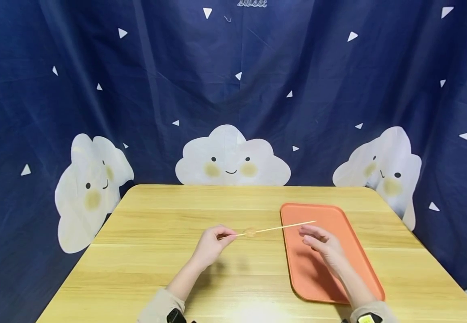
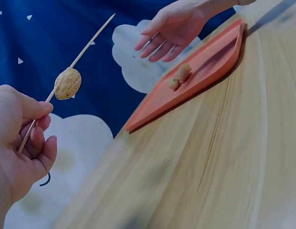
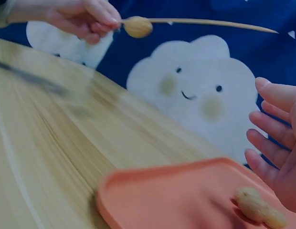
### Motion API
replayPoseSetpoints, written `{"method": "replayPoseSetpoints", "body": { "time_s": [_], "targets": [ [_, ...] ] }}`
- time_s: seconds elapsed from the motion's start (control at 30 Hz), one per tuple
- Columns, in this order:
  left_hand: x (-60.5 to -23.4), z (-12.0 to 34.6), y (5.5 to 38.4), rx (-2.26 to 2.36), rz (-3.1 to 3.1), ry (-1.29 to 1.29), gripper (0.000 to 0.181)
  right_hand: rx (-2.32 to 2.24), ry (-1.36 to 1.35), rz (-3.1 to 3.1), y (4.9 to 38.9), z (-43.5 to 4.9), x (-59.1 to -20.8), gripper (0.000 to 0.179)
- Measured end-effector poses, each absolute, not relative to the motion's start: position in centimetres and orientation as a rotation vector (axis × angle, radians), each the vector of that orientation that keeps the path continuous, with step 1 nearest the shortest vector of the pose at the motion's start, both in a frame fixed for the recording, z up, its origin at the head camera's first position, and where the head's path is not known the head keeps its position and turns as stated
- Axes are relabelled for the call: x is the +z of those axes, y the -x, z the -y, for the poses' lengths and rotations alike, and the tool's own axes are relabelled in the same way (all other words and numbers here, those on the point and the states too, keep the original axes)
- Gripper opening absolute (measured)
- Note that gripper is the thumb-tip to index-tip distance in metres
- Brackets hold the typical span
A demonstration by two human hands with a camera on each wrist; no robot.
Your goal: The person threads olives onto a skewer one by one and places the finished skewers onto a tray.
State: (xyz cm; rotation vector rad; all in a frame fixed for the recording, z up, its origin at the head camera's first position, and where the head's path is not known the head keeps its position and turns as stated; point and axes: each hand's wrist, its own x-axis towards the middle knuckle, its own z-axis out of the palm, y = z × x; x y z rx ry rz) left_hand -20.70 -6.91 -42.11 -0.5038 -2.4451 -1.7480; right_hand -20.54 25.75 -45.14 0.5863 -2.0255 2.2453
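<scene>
My left hand (image 1: 214, 244) pinches a thin wooden skewer (image 1: 275, 228) near one end, between thumb and fingers. Partway along the skewer sits a round tan piece (image 2: 68, 83) with a wrinkled, net-like surface, like a nut in its shell. The skewer's pointed end reaches right, over the tray. Held above the orange tray (image 3: 153, 183), my right hand (image 1: 324, 246) has loosely spread fingers and nothing in them. On the tray, a lumpy tan peanut-like piece (image 3: 255, 207) lies below the right hand; in the head view that hand hides it.
The tray lies on the right part of a light wooden table (image 1: 144, 251). A dark blue curtain (image 1: 233, 58) with white cloud faces hangs behind the table and at both sides.
</scene>
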Motion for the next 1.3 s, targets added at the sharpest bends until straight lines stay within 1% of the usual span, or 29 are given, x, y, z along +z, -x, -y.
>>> {"method": "replayPoseSetpoints", "body": {
  "time_s": [0.17,0.2,0.23,0.33,0.5,0.6,0.73,0.9,1.17,1.3],
  "targets": [
    [-41.9,7.5,20.3,-1.742,2.454,0.485,0.006,2.205,-0.418,2.07,20.5,-28.3,-45.5,0.025],
    [-41.9,7.6,20.2,-1.737,2.456,0.49,0.007,2.203,-0.394,2.076,20.5,-28.7,-45.5,0.026],
    [-41.9,7.7,20.2,-1.73,2.459,0.494,0.007,2.189,-0.313,2.106,20.3,-28.8,-45.2,0.023],
    [-42.0,8.0,20.2,-1.708,2.477,0.497,0.008,2.149,-0.235,2.152,20.3,-29.6,-45.3,0.023],
    [-42.6,8.2,20.4,-1.694,2.482,0.528,0.008,1.977,-0.153,2.283,20.7,-30.4,-46.0,0.032],
    [-42.6,8.2,20.3,-1.685,2.486,0.543,0.008,1.834,-0.114,2.411,21.0,-30.8,-46.4,0.041],
    [-42.8,8.1,20.3,-1.671,2.495,0.546,0.007,1.771,-0.107,2.536,21.3,-31.0,-46.7,0.044],
    [-42.9,8.1,20.3,-1.672,2.492,0.559,0.009,1.809,-0.119,2.599,21.5,-30.9,-46.8,0.045],
    [-42.9,8.0,20.4,-1.754,2.475,0.517,0.009,1.781,-0.137,2.619,21.8,-30.6,-47.0,0.042],
    [-42.2,7.8,20.0,-1.798,2.47,0.499,0.008,1.631,-0.151,2.665,21.8,-30.3,-47.0,0.038]
  ]
}}
